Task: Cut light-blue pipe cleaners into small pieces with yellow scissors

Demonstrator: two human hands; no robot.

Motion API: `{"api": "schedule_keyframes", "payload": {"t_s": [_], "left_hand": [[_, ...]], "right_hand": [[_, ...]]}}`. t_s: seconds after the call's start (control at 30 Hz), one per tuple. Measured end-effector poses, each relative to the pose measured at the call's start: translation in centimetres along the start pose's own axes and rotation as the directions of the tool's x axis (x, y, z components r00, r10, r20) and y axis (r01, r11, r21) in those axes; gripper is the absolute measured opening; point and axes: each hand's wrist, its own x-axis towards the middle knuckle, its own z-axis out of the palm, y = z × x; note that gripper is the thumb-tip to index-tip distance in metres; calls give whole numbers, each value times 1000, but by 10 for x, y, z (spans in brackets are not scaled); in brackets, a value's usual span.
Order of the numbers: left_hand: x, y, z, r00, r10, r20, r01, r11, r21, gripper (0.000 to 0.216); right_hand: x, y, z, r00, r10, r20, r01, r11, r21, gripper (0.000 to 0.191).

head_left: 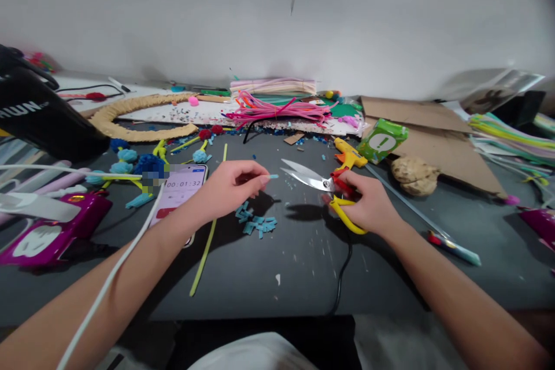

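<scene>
My left hand (236, 185) pinches a small light-blue strip (273, 176) between thumb and fingertips, its end sticking out to the right. Scissors (318, 180) with red and yellow handles are gripped in my right hand (368, 199). Their blades are parted a little and point left at the strip, without touching it. Below my left hand lies a loose heap of short light-blue cut pieces (259, 225). A yellow-green stem (203, 266) runs along the table beside the heap, partly hidden behind my left hand and wrist.
A phone (184, 188) showing a timer lies under my left forearm. Blue pompom flowers (150, 167), a black bottle (43, 107) and a white cable (117, 266) are on the left. To the right are a yellow glue gun (349, 154), a green box (382, 140) and cardboard (451, 156). Pink pipe cleaners (281, 113) lie behind.
</scene>
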Motion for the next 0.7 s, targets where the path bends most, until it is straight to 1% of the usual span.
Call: {"api": "schedule_keyframes", "payload": {"t_s": [0.07, 0.17, 0.33, 0.7], "left_hand": [[-1, 1, -4, 1000, 9, -23, -9, 1000, 10, 27], [-4, 3, -5, 999, 16, -35, -15, 1000, 23, 26], [-4, 5, -4, 999, 4, -33, -3, 1000, 26, 26], [-6, 6, -4, 1000, -7, -7, 7, 1000, 15, 23]], "right_hand": [[1, 8, -3, 997, -81, 4, 81, 992, -98, 21], [2, 15, -4, 993, -112, 30, 115, 981, -156, 16], [1, 18, -1, 990, -120, 69, 130, 976, -176, 15], [1, 17, 0, 992, -93, 85, 106, 980, -166, 14]]}}
